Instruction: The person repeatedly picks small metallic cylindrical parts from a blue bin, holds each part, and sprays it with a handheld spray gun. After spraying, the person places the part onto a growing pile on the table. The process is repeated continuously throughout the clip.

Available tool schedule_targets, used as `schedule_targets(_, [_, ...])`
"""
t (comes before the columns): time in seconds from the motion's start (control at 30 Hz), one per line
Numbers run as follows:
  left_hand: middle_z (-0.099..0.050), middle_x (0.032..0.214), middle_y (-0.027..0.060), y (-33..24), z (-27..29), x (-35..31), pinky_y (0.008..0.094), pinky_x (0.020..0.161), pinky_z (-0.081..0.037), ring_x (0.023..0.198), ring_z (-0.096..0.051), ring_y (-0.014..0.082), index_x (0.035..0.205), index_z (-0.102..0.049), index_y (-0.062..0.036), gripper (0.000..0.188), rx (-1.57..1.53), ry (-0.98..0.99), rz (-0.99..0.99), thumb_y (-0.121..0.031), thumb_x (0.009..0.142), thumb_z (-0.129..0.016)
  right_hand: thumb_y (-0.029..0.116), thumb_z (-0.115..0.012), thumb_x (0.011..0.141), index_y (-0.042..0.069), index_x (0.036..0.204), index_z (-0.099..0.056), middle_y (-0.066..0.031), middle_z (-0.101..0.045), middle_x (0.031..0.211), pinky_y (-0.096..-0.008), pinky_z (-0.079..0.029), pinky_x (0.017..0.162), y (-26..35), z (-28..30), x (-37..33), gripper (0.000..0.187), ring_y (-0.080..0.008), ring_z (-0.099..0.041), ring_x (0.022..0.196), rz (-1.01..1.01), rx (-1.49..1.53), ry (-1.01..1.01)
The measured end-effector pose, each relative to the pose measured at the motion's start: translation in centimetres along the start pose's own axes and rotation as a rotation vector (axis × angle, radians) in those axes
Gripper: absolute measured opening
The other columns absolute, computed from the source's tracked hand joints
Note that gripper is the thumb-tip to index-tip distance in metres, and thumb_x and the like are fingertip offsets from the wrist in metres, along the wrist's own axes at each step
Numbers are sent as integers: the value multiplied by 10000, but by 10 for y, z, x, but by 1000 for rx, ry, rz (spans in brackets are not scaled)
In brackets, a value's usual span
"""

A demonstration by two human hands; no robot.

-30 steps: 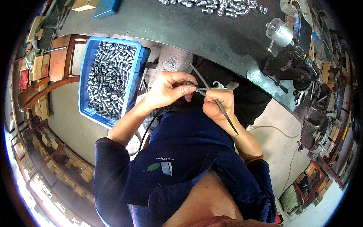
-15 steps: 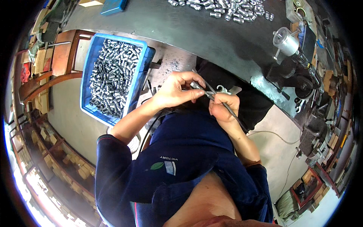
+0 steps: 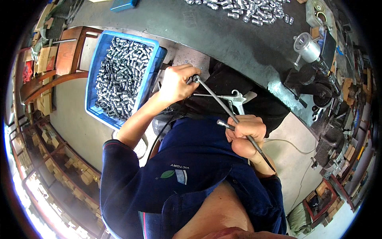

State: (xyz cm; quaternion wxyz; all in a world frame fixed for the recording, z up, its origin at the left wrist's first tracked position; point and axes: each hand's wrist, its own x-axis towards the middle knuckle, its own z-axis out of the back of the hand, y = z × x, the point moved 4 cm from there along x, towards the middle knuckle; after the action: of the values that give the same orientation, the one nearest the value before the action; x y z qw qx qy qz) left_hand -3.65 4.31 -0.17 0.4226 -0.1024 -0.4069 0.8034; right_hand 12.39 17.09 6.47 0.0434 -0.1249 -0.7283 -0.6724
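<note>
My left hand (image 3: pixel 178 84) is closed round a small metal fitting (image 3: pixel 195 78), its round open end facing right. In my right hand (image 3: pixel 248 133) is a long thin dark metal rod (image 3: pixel 215 96); one end meets the mouth of the fitting, and the other tapers to a point past my wrist. How deep it sits inside, I cannot tell. The same hand also grips a short dark cylindrical tool (image 3: pixel 225 124) with a bright metal end. Between my hands, over the dark cloth on my lap, lies a silver air blow gun (image 3: pixel 237 99), its thin nozzle pointing left.
On my left stands a blue bin (image 3: pixel 90 87) full of metal fittings. The dark bench (image 3: pixel 175 30) ahead carries a pile of shiny fittings (image 3: pixel 254 11) and, to the right, a clamping fixture (image 3: pixel 308 47). A wooden chair (image 3: pixel 65 59) is beyond the bin.
My hands have moved apart, the right one down and rightward. The rod's end now meets the fitting, where the short tool was before. The blow gun shows more fully.
</note>
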Motion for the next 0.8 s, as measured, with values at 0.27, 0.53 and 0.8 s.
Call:
schedule_targets(0.27, [-503,603,78,-8,-2,0,330,467,-396,513,-515,234,789,-603,-43,271,45,-33,-168,-19,536,-694,-42,-532,572,42,508,-274,-54,-375,447,-254,-296,365,-12,-2,4,280,-146,-378,371,-76,-42,52])
schedule_targets(0.53, [-543,624,73,-22,-23,6,371,496,-438,550,-566,273,825,-620,-69,301,34,87,-257,-41,535,-695,169,-615,699,15,584,-340,-116,-313,533,-353,-259,456,-50,-3,20,336,-263,-360,463,-81,-319,70])
schedule_targets(0.8, [-625,691,116,-17,2,87,379,570,-499,626,-626,293,820,-649,-71,197,287,5,-311,-111,627,-653,0,-524,560,53,506,-270,-66,-312,454,-300,-227,375,4,16,0,265,-218,-344,366,233,-458,-198])
